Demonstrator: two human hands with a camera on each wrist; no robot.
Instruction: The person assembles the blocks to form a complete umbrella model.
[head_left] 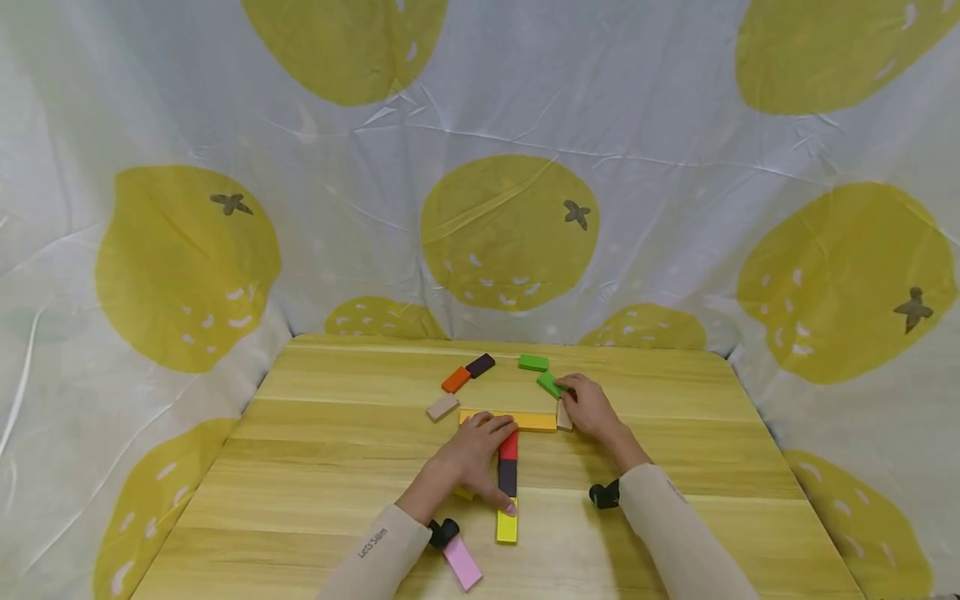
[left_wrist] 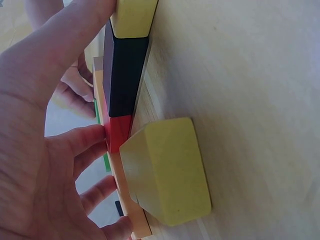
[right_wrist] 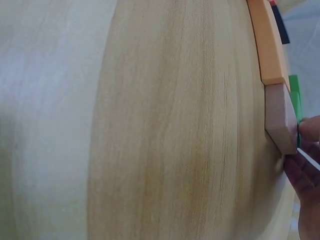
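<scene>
My left hand (head_left: 468, 458) spreads over a column of blocks. Its thumb lies at the yellow block (head_left: 507, 528), and its fingertips touch the red block (head_left: 509, 447) and the orange row (head_left: 536, 422). Between red and yellow lies a black block (head_left: 507, 478). Another yellow block (left_wrist: 180, 172) sits under the palm, mostly covered in the head view. With thumb and fingers, my right hand (head_left: 591, 408) pinches the near end of a green block (head_left: 550, 384). Right beside those fingers, a beige block (right_wrist: 280, 117) meets the orange row's right end.
A second green block (head_left: 533, 362) lies farther back. To the left, a dark block (head_left: 481, 366), an orange block (head_left: 456, 380) and a beige block (head_left: 442, 407) form a slanting line. A pink block (head_left: 462, 564) is by the left wrist. Patterned cloth (head_left: 510, 233) hangs behind the table.
</scene>
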